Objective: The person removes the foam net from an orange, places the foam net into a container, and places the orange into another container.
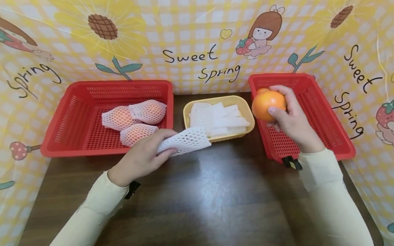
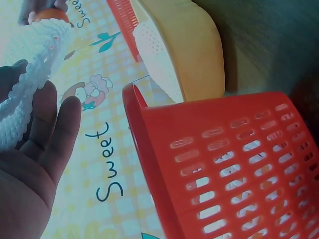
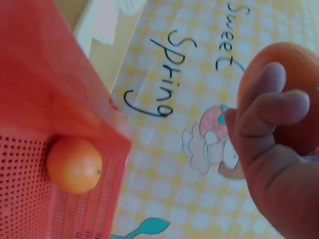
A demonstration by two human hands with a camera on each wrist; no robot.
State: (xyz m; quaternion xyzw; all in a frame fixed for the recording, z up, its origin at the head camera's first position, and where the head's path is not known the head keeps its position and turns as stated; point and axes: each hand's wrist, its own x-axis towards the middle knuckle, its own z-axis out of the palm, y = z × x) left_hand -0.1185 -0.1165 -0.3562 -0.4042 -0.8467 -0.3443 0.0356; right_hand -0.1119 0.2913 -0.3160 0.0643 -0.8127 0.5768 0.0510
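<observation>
My left hand [image 1: 144, 153] pinches a white foam net sleeve [image 1: 187, 140] between thumb and fingers, in front of the yellow tray. The sleeve's mesh end points right. An orange [image 1: 268, 105] is gripped in my right hand [image 1: 289, 116], raised over the left side of the right red basket [image 1: 330, 128]. The right wrist view shows curled fingers round this orange [image 3: 286, 55]. Another orange [image 3: 75, 165] lies inside that basket; in the head view it is mostly hidden behind the held one. Three net-wrapped oranges [image 1: 121, 117] rest in the left red basket [image 1: 77, 119].
Between the baskets stands a yellow tray [image 1: 221, 137] with several white foam net sleeves [image 1: 221, 116]. The dark wooden table [image 1: 197, 205] spreads in front. A yellow checked cloth [image 1: 191, 30] with printed drawings rises behind and at both sides.
</observation>
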